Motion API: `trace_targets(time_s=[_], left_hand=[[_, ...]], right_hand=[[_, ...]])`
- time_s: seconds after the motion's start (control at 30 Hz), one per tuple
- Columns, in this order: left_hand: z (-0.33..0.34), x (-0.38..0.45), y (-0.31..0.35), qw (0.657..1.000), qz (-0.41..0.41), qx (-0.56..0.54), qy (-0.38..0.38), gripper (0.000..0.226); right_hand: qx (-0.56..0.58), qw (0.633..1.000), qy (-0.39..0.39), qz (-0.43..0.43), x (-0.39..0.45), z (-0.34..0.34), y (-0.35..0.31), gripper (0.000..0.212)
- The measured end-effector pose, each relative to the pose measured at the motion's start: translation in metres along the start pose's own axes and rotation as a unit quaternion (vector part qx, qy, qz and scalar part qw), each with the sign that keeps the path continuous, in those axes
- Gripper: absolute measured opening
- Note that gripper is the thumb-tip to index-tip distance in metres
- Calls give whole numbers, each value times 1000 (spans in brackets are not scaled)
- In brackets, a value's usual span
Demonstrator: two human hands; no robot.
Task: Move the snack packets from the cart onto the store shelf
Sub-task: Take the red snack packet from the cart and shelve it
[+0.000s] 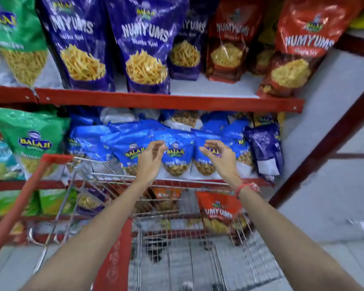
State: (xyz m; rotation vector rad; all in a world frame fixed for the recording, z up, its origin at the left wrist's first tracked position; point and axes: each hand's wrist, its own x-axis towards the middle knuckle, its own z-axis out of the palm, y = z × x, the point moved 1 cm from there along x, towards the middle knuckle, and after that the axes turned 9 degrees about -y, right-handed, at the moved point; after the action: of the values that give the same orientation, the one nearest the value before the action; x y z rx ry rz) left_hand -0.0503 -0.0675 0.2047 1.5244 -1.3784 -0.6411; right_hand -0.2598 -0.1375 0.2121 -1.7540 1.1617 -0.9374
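A row of blue Balaji snack packets (176, 158) stands on the middle store shelf (168, 102). My left hand (150, 160) and my right hand (218, 157) hover just in front of them, on either side of one packet, fingers apart and holding nothing. Below my arms is the wire cart (177, 234) with its red handle (19, 204). A red Numyums packet (220, 208) leans in the cart's far right corner. Whether my fingertips touch the blue packets is unclear.
Purple Numyums packets (143, 43) and red ones (296, 45) fill the upper shelf. Green Balaji packets (32, 139) stand at the left. A dark red shelf post (328, 143) slants down on the right, beside a grey wall and floor.
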Motion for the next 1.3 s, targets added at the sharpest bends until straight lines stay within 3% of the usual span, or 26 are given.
trace_targets(time_s=[0.23, 0.33, 0.47, 0.6, 0.73, 0.87, 0.93, 1.03, 1.13, 1.3], left_hand=[[66, -31, -42, 992, -92, -8, -83, 27], [95, -36, -68, 983, -144, -12, -110, 26], [136, -36, -99, 962, -235, -7, -138, 37], [174, -32, -127, 937, -311, 2, -160, 53], [199, -20, -137, 918, -346, 38, -190, 62], [223, -10, -146, 895, -386, 11, -222, 52], [234, -8, -149, 880, -419, 1, -226, 32], [237, -8, -147, 865, -444, 94, -213, 8], [238, -14, -151, 880, -425, 121, -174, 28], [213, -27, -133, 936, -326, 34, -127, 21]], right_hand=[[-96, 982, 2, 164, -60, -38, 94, 64], [-61, 977, 32, 201, -77, -45, 127, 73], [23, 952, 9, 304, -88, -43, 176, 67], [18, 922, -28, 387, -84, -35, 226, 31], [-1, 891, -55, 452, -72, -29, 256, 35], [-28, 871, -79, 484, -66, -23, 280, 39], [-13, 859, -64, 508, -65, -22, 285, 32], [33, 864, -11, 502, -65, -22, 290, 22], [48, 884, -13, 466, -64, -26, 280, 26], [46, 912, -29, 406, -68, -35, 251, 22]])
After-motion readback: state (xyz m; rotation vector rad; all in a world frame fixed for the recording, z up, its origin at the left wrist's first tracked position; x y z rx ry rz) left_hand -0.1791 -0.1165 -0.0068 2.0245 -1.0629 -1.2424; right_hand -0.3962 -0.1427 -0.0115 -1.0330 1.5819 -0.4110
